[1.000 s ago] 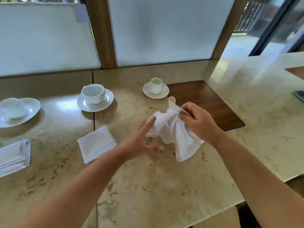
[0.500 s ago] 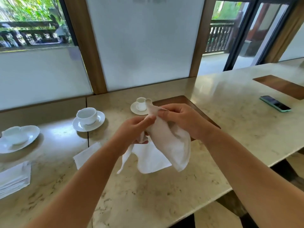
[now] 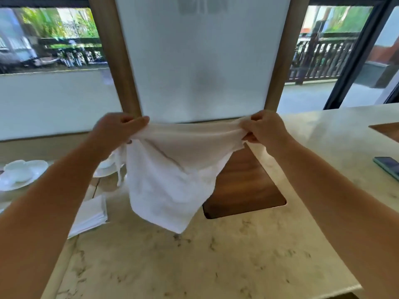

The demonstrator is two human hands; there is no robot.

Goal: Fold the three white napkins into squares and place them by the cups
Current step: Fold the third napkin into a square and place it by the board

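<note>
The white napkin (image 3: 170, 180) hung in the air above the marble counter (image 3: 216, 255), its top edge stretched left to right between both hands. The left hand (image 3: 117, 131) pinched one upper corner and the right hand (image 3: 264, 128) pinched the other, level with each other, so the cloth drooped straight below the grip. A folded napkin (image 3: 90, 216) lay at near left; a white cup (image 3: 19, 172) sat in its saucer (image 3: 8, 185) at far left

No legible text, label, brand or number anywhere.
</note>
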